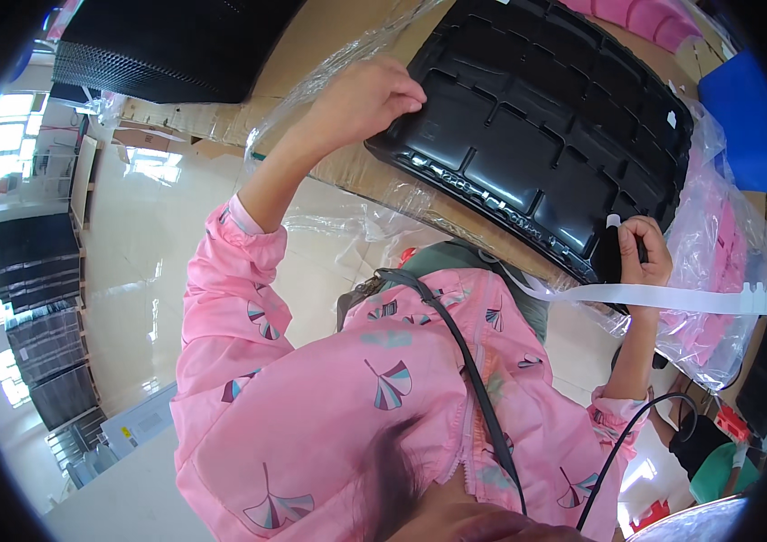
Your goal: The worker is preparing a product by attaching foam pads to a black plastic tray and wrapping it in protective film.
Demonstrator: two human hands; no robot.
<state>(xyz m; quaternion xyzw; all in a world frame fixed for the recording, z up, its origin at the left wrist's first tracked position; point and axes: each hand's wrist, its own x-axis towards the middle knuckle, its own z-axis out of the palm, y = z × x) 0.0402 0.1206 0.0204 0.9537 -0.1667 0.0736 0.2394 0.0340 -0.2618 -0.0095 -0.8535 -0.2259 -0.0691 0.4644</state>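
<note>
My left grip (370, 101) is curled at the left edge of the black plastic tray (528, 117) on the desk (347, 181), whether pinching it I cannot tell. My right grip (644, 255) bends by the tray's near right corner, a small white tab (614, 219) at the thumb tip, its hold unclear, with a long white strip (709, 300) across the wrist.

A black, glossy plastic tray (528, 135) is laid flat and slanted, its near edge running lower toward the right; its face is crossed by stepped ridges and grooves, and a small white patch is seen by its right edge. A small white tab (614, 219) is held up at the tray's near right corner. A long, whitish strip (700, 299), toothed at its right end, is stretched past that corner, well beyond the tray's right side.
</note>
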